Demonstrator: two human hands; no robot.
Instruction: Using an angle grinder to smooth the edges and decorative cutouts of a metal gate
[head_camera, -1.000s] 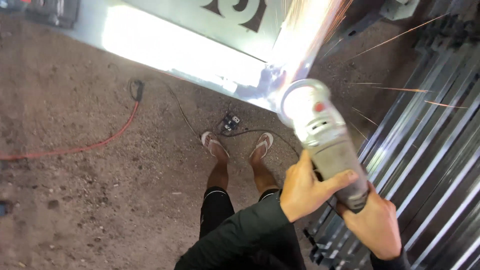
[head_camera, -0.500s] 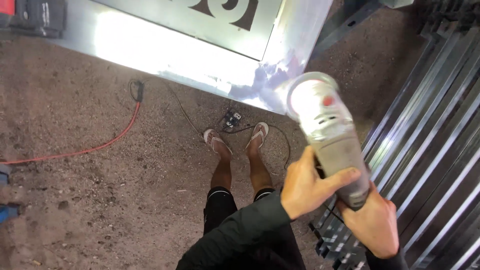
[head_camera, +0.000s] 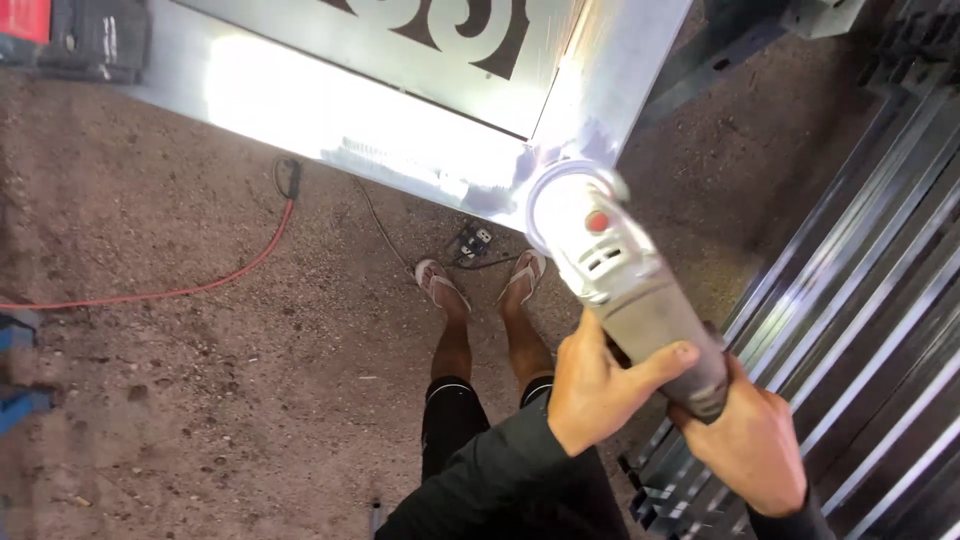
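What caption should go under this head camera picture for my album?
Both hands, left hand and right hand, grip an angle grinder at the corner of a shiny metal frame.

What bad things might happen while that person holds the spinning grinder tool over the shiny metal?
1. The feet wear open white flip-flops just below the grey angle grinder; hot bits or a dropped tool may hurt bare toes.
2. The left hand and right hand appear gloveless, so a slip at the shiny metal frame corner might cut them.
3. The red cable and black cord cross the dirt floor, a likely trip hazard.
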